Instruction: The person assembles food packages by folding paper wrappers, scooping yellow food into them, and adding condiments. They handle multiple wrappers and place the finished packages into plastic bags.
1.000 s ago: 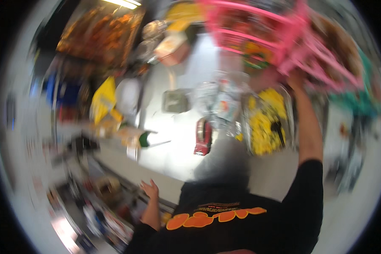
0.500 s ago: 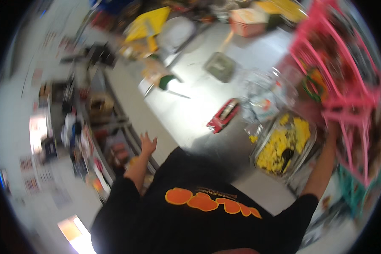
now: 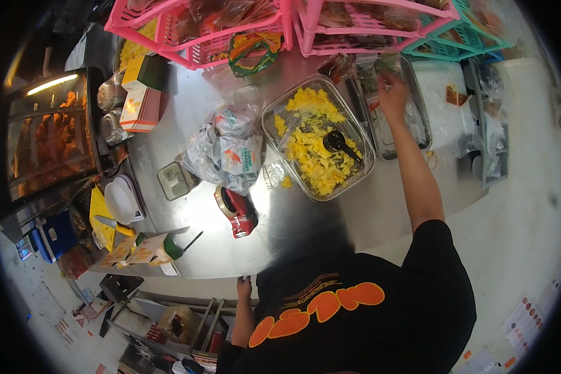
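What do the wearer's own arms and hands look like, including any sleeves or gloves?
Both the left hand and right hand appear ungloved, with forearms bare below short black sleeves. These belong to a black shirt bearing a large, rounded orange print. Finer wrist details are unclear.

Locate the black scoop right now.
Head view, right of centre: the black scoop lies on yellow food in a tray, between the bag of packets and the right hand.
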